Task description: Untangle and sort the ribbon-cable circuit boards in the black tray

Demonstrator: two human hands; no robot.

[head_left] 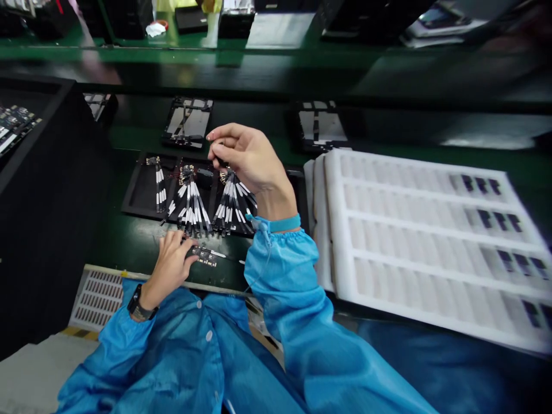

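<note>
My left hand (172,261) rests at the near edge of the green bench, its fingers closed on a small dark circuit board (204,255). My right hand (248,158) hovers over a black tray (140,192), fingers pinched above a fan of black-and-white flex cables (233,204). What the pinch holds is hidden. A second fan of cables (190,207) and a thin bundle (160,187) lie in the same tray. Both arms wear blue sleeves; a watch is on the left wrist and a teal strap on the right.
A stack of white foam trays (414,230) with rows of slots, a few holding dark parts, lies to the right. Two black fixtures with boards (187,122) (321,125) sit behind. A tall black bin (38,190) stands at left. A white grille (95,296) is under the bench edge.
</note>
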